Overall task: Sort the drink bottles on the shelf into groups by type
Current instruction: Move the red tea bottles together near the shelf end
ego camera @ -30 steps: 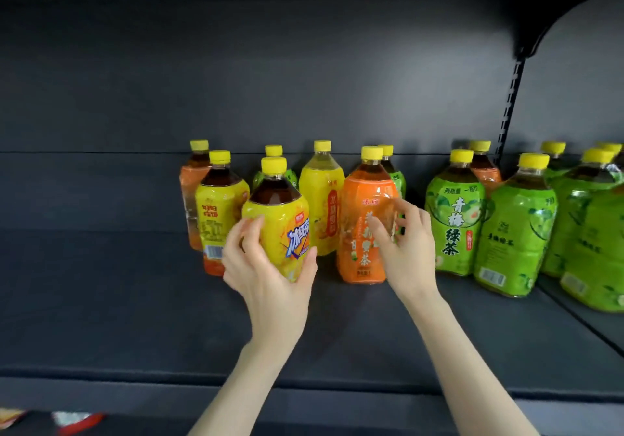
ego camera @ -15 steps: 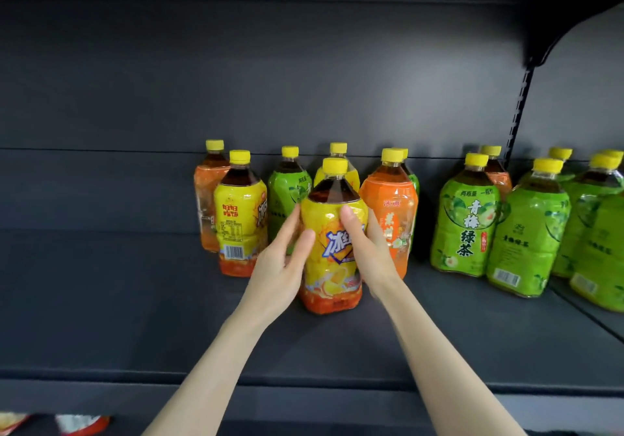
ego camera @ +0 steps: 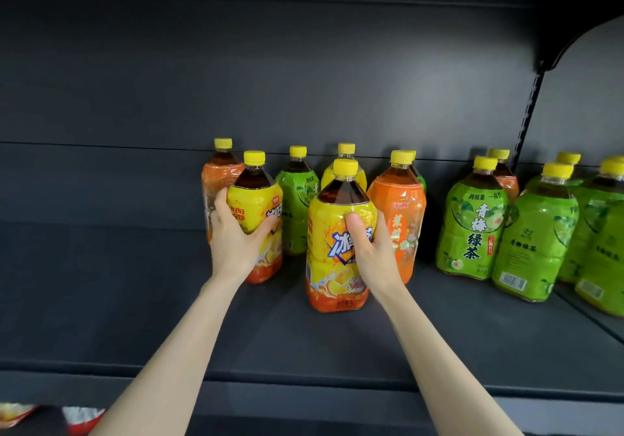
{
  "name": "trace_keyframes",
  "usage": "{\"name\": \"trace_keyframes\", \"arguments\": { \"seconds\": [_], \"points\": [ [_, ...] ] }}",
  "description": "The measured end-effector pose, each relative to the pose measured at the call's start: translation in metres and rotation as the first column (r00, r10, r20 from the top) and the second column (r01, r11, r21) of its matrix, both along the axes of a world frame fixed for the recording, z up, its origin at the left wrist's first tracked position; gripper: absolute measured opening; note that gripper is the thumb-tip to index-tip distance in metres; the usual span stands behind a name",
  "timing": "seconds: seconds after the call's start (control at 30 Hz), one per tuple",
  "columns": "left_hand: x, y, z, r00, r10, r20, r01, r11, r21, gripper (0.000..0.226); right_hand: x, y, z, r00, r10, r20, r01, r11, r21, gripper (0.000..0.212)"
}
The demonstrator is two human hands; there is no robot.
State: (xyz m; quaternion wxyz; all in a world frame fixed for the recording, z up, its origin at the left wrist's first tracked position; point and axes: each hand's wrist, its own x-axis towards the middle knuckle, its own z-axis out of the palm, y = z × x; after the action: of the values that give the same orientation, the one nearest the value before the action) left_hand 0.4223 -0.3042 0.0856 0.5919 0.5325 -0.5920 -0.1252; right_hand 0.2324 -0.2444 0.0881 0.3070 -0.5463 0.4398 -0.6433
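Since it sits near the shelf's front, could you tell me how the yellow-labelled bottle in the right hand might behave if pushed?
The yellow-labelled bottle looks full, so probably heavy. Tall and narrow-based, it may tip. Its glossy wrap may slip in the right hand.

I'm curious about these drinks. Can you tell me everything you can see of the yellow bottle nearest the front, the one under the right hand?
The front yellow bottle is clear plastic with a yellow screw cap, dark tea showing at its shoulder, and a glossy yellow wrap turning orange at the base. It stands upright on the dark shelf, ahead of the others. The right hand wraps its side, thumb across the label.
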Motion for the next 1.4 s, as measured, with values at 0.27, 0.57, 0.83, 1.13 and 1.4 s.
{"name": "trace_keyframes", "arguments": {
  "seconds": [0.27, 0.57, 0.83, 1.13, 1.4],
  "points": [
    [0.004, 0.105, -0.007, 0.815, -0.470, -0.338, 0.481, 0.875, -0.054, 0.081, -0.001, 0.042, -0.001, 0.992, 0.034, 0.122, -0.038, 0.999, 0.028, 0.053],
    [-0.043, 0.139, -0.006, 0.781, -0.432, -0.451, 0.437, 0.894, -0.099, 0.054, -0.018, 0.102, 0.002, 0.976, -0.134, 0.169, 0.138, 0.990, -0.013, 0.059],
    [-0.147, 0.187, 0.017, 0.663, -0.608, -0.437, 0.602, 0.780, -0.172, 0.050, -0.119, 0.185, 0.025, 0.923, -0.337, 0.185, 0.345, 0.939, -0.011, 0.060],
    [-0.354, 0.304, -0.002, 0.480, -0.737, -0.476, 0.792, 0.597, -0.127, 0.061, -0.306, 0.347, 0.015, 0.793, -0.599, 0.109, 0.599, 0.800, 0.040, 0.070],
    [-0.512, 0.378, 0.018, 0.356, -0.832, -0.426, 0.876, 0.455, -0.157, 0.057, -0.450, 0.440, 0.031, 0.700, -0.701, 0.138, 0.707, 0.707, 0.001, 0.071]
  ]
}}
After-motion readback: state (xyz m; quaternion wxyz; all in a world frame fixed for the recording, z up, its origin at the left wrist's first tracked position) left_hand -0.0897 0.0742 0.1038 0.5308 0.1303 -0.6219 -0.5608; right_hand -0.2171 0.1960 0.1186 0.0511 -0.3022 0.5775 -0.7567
